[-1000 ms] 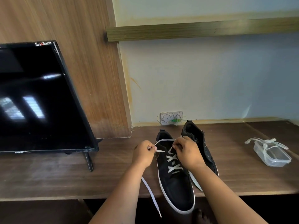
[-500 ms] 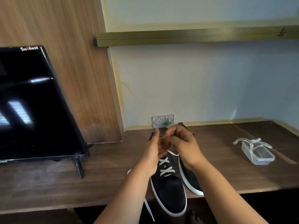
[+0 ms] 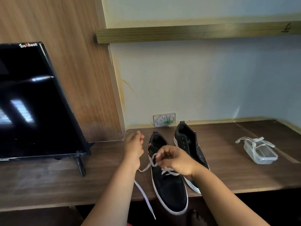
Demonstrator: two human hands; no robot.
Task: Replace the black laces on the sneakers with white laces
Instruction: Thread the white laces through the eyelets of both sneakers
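Two sneakers (image 3: 169, 185) side by side on the table (image 3: 48, 181), television (image 3: 32, 101) left, container (image 3: 260, 152) right.

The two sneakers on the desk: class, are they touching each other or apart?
Cannot tell. In the head view the right hand and its wrist cover the stretch where the left sneaker and right sneaker come closest; farther back a strip of desk shows between them.

Matt black suede-like upper on near sneaker (image 3: 169, 191), smooth white sole. Flat woven white lace (image 3: 144, 195), probably cloth. Wood-grain desk (image 3: 48, 181); clear plastic box (image 3: 260, 154); glossy screen (image 3: 32, 103).
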